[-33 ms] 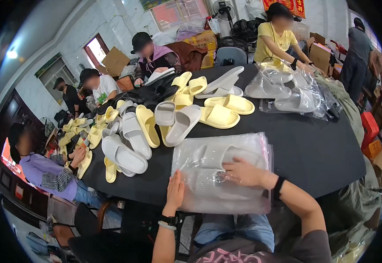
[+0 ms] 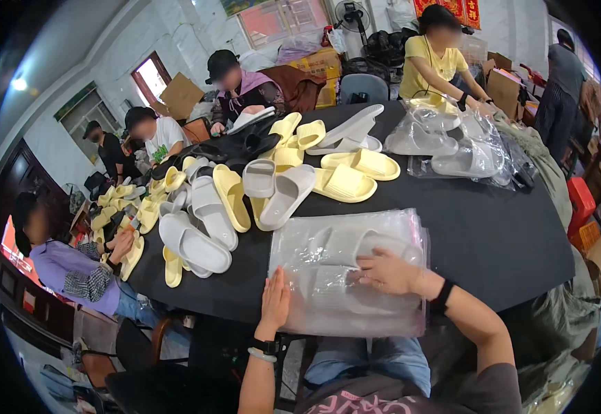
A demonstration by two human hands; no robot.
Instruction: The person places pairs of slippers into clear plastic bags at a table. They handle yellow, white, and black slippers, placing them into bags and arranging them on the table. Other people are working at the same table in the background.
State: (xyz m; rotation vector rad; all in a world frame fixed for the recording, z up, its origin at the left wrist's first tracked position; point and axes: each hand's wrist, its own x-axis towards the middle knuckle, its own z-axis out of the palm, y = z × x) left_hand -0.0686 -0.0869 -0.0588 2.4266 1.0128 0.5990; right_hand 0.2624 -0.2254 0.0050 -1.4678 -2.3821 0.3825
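Note:
A pair of light grey slippers (image 2: 342,243) lies side by side inside a clear plastic bag (image 2: 293,232) at the table's near edge. My right hand (image 2: 391,272) reaches in from the bag's right side, apparently under the film. Its fingers are apart and rest at the slippers' straps. Flat against the bag's lower left edge lies my left hand (image 2: 275,301), fingers extended, holding nothing. The bag seems to lie on a stack of similar clear bags.
Loose grey slippers (image 2: 197,243) and yellow slippers (image 2: 345,183) are heaped on the black table (image 2: 483,234) to the left and ahead. Bagged grey slippers (image 2: 466,159) lie at the far right. Several co-workers sit or stand around, one in yellow (image 2: 435,65) handling bags.
My right hand has shifted slightly to the right within the bag. My left hand stays in place.

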